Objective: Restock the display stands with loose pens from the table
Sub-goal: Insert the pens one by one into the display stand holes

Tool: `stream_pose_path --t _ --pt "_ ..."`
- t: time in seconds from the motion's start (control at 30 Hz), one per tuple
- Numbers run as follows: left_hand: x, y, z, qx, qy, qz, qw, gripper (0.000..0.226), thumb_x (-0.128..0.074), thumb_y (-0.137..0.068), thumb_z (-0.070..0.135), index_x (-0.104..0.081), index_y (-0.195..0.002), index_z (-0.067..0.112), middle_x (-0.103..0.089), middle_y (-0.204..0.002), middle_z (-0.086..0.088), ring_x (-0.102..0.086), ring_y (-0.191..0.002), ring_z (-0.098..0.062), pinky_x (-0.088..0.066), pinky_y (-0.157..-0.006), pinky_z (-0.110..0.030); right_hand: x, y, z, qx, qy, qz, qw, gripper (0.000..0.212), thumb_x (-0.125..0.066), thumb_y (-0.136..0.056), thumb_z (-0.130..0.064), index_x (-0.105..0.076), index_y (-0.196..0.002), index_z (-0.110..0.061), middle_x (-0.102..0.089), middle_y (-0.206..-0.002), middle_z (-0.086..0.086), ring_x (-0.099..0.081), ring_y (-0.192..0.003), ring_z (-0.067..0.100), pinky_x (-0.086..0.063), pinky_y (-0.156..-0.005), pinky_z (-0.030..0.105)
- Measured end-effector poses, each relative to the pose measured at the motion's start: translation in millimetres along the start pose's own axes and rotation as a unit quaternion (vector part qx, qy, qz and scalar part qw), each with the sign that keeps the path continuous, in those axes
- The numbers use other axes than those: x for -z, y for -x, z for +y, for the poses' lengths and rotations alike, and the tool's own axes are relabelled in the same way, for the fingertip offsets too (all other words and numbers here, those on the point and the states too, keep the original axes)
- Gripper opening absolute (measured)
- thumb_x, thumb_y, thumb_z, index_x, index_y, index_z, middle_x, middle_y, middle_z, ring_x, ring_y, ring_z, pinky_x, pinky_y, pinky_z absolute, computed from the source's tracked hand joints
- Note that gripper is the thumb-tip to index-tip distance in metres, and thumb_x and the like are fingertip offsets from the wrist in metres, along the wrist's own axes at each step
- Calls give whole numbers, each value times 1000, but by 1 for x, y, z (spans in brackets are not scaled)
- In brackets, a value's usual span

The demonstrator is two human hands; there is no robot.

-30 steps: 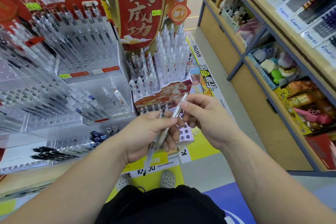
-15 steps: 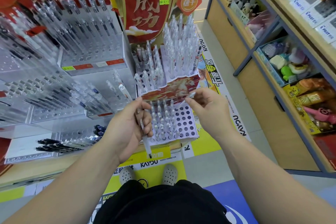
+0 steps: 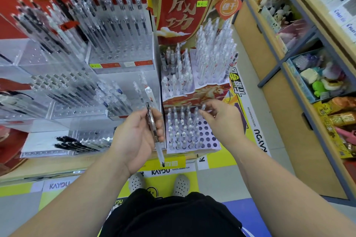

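Left hand point(image 3: 134, 136) gripping brownish pen point(image 3: 160, 151), tip pointing down; right hand point(image 3: 223, 121) pinching clear pen point(image 3: 203, 106) over perforated stand point(image 3: 210, 139) lower tier.

banner point(image 3: 181, 2): was red, with gold characters and a white-and-gold cloud motif at its foot.
pen point(image 3: 150, 119): had a dark brown upper barrel and a clear lower barrel ending in a black tip.
pen stand point(image 3: 209, 137): was white, patterned with rows of dark purple round holes.
shoes point(image 3: 181, 185): were white, dotted with dark holes.
floor sticker point(image 3: 221, 159): was yellow, with black lettering on white strips.
shorts point(image 3: 173, 217): were black.
shelving point(image 3: 285, 117): was light wood with a grey-blue frame.
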State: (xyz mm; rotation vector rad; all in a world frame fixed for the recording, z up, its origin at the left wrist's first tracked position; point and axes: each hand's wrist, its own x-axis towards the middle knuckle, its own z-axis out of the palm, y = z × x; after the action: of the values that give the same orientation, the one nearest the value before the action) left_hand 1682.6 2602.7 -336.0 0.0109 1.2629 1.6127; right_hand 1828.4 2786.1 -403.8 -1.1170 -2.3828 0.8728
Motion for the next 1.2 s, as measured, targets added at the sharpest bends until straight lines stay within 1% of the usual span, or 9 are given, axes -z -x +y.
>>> stream_pose_path --t 0.13,0.23,0.37,0.53,0.63,0.73,0.87,1.03,1.2 --pt "3 -3 1 -12 -25 13 1000 33 -31 -107 28 -56 -93 11 -48 -69 -3 -43 -61 -18 -35 -63 -34 -7 3 12 -17 29 -15 999 12 -77 -92 -24 -72 -88 -13 -62 -68 -3 -55 -61 21 -41 -57 33" --pt "7 -5 1 -14 -30 18 999 35 -31 -108 29 -58 -94 12 -50 -70 -3 -45 -62 -17 -38 -63 -33 -15 1 15 -32 42 -17 998 25 -75 -92 -24 -60 -74 -16 -50 -57 -10 -46 -55 19 -31 -53 32" --pt "9 -5 2 -19 -32 19 999 37 -30 -109 29 -59 -96 11 -53 -71 -3 -48 -63 -17 -39 -64 -34 -21 -3 14 -39 73 -33 996 21 -71 -93 -30 -66 -79 -15 -67 -70 2 -57 -65 28 -45 -55 37" --pt "6 -4 7 -34 -53 14 998 35 -30 -110 28 -59 -100 12 -54 -72 -5 -48 -63 -20 -40 -64 -36 -23 -6 16 -45 80 -46 995 19 -70 -93 -31 -66 -81 -18 -69 -74 1 -61 -70 30 -46 -57 37" --pt "4 1 11 -49 -114 17 992 35 -33 -111 30 -63 -103 16 -53 -70 -6 -46 -60 -22 -40 -61 -36 -15 -2 9 -57 74 -47 995 14 -71 -93 -32 -72 -97 -18 -74 -82 -1 -67 -76 28 -51 -63 35" --pt "6 7 14 -54 -172 13 984 35 -34 -111 32 -67 -104 21 -51 -68 -5 -42 -59 -18 -35 -59 -32 2 10 0 -68 30 -4 997 14 -74 -90 -26 -74 -99 -15 -66 -67 -12 -65 -64 12 -51 -64 30" --pt "11 11 17 -33 -193 4 981 36 -35 -110 25 -70 -104 17 -56 -72 -6 -44 -62 -17 -35 -60 -31 25 22 -40 -43 -67 85 993 10 -75 -89 -18 -71 -81 -23 -63 -60 -17 -62 -65 -2 -38 -57 9" --pt "15 24 34 -49 -289 -57 954 31 -39 -109 18 -68 -97 18 -59 -72 -2 -45 -67 -19 -36 -60 -29 20 25 -124 10 -253 -36 967 13 -75 -91 -16 -74 -92 -29 -72 -74 -17 -65 -64 6 -52 -62 20" --pt "47 37 63 -105 -333 -87 933 34 -44 -109 15 -65 -86 27 -59 -73 -3 -46 -62 -12 -38 -57 -22 -11 28 -178 9 -304 -72 950 16 -79 -87 -13 -76 -89 -29 -76 -78 -8 -70 -70 18 -57 -64 29"
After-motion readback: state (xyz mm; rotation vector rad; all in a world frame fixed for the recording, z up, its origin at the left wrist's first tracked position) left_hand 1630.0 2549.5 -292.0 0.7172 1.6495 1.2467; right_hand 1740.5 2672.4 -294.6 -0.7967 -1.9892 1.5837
